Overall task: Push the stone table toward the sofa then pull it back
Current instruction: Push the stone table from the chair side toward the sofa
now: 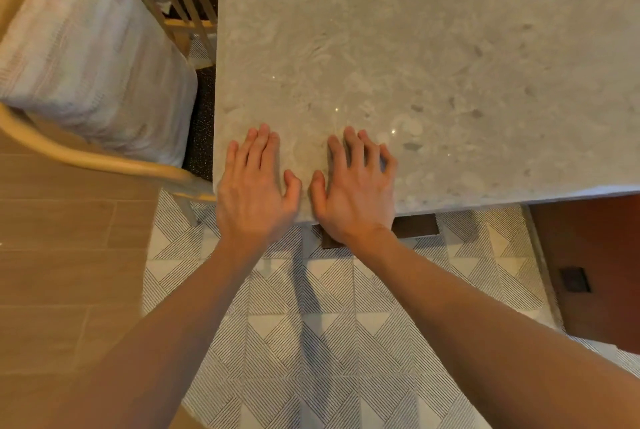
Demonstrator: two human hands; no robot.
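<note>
left hand (254, 186) – flat, fingers straight, on bench (433, 58) near edge | right hand (353, 186) – flat, fingers spread, just beside it | bench on patterned rug (311, 342), chair (93, 58) at its left

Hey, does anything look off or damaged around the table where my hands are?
Nothing stands out. Both the left hand and right hand lie flat on the stone table near its front edge; its top shows no cracks or spills.

A patterned rug (311, 342) lies on wood flooring (69, 272), beside a cushioned wooden chair (104, 158).
</note>
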